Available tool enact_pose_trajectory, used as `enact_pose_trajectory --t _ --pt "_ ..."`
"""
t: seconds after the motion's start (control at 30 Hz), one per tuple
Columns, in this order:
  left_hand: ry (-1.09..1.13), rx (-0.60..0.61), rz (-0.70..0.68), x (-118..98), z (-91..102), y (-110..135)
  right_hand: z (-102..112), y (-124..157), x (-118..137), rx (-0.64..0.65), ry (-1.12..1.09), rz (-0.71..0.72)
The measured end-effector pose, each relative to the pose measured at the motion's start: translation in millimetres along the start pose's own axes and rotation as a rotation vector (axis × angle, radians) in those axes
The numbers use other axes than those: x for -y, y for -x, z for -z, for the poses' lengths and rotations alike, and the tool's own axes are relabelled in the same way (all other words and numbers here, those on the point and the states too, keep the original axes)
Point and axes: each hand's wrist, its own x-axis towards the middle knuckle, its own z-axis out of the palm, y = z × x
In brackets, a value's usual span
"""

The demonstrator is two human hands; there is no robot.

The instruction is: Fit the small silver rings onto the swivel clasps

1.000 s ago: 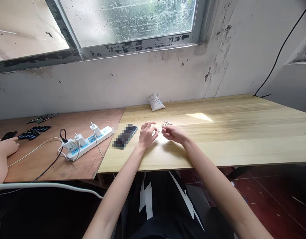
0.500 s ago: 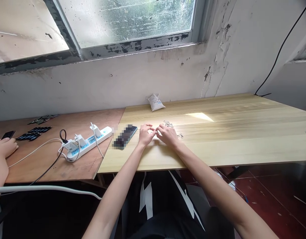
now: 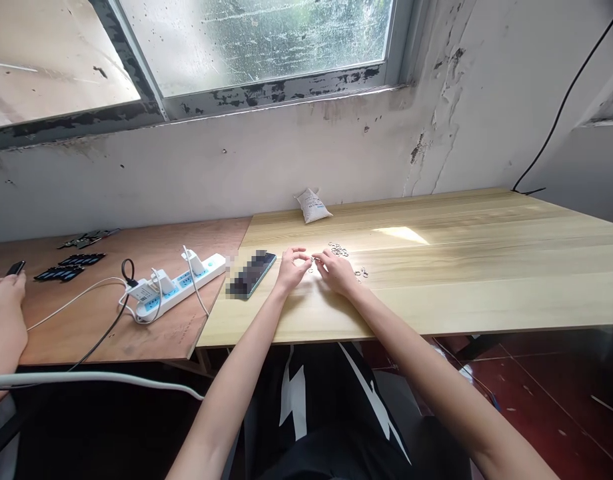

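Observation:
My left hand point(image 3: 291, 268) and my right hand point(image 3: 338, 271) rest close together on the light wooden table point(image 3: 436, 280), fingertips pinched towards each other. Between them is a tiny metal piece point(image 3: 312, 260), too small to name. A small heap of metal rings point(image 3: 338, 249) lies just beyond my right hand, and a few more rings point(image 3: 362, 272) lie to its right. A dark phone point(image 3: 251, 273) lies flat just left of my left hand.
A white power strip point(image 3: 174, 285) with plugs and cables sits on the brown board point(image 3: 111, 313) at left. A small white bag point(image 3: 311, 205) leans by the wall. Another person's hand point(image 3: 4, 313) is at the far left, near dark flat parts point(image 3: 61, 272).
My right hand moved left to meet my left hand, uncovering the rings on its right. The other person's hand drew back towards the left edge.

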Motion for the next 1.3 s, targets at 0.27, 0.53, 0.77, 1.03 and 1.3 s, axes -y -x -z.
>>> enact_pose_trajectory --t 0.27,0.53,0.77,1.03,1.3 --pt "0.002 0.005 -0.006 1 -0.5 1 1 1 4 0.042 0.091 -0.006" --pt "-0.020 -0.011 -0.041 0 -1.5 4 2 3 3 0.060 0.064 0.017" --pt "-0.060 -0.049 -0.062 0 0.9 3 1 1 5 0.093 0.100 0.016" --pt "-0.235 -0.098 -0.082 5 8.8 5 9 18 6 0.146 0.111 0.120" --pt "-0.411 0.028 -0.137 7 9.3 8 22 -3 -35 0.175 0.198 0.015"
